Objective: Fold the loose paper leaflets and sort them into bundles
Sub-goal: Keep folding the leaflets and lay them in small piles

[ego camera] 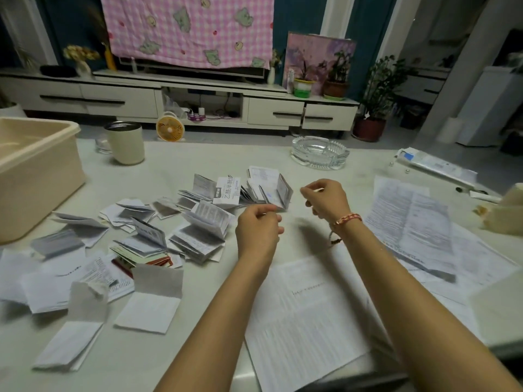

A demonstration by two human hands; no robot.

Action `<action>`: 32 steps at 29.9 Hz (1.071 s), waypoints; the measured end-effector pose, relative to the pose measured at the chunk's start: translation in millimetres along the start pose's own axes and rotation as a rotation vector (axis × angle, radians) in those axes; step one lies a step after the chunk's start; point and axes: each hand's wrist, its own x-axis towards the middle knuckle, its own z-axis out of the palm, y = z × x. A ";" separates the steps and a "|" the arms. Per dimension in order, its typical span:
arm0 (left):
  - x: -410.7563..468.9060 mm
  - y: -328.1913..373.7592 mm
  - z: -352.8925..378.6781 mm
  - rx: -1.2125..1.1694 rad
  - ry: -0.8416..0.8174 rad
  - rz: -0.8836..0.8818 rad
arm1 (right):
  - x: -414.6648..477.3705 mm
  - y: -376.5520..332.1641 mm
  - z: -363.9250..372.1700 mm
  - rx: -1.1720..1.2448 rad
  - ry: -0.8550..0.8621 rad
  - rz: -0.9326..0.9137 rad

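Task partway: folded leaflets [198,230] heaped on the counter [198,154], flat sheets [410,222] remaining unfolded. Left hand [259,230] and right hand [328,200] are curled; the contents of either grip cannot be told.

Pale table [198,158]; folded leaflets [203,230] left; flat sheets [410,219] right; mug [126,145], ashtray [319,152], beige tub [36,176] behind.

Legible on just one folded leaflet [227,190]: large dark characters "乙酰半胱", cut off at its right edge. All other print too small to read.
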 end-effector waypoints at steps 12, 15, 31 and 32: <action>-39.3 -13.5 40.2 0.213 -0.296 0.095 | -54.5 97.3 -151.2 -0.252 -0.011 0.189; -44.9 -16.4 42.8 0.247 -0.339 0.107 | -61.5 114.6 -143.3 -0.477 -0.166 0.175; -45.7 -10.7 19.8 0.035 -0.360 -0.064 | -68.2 37.1 -139.7 -0.319 0.216 -0.048; -45.3 -10.5 20.0 0.003 -0.371 -0.102 | -75.2 22.7 -140.4 -0.223 0.196 -0.049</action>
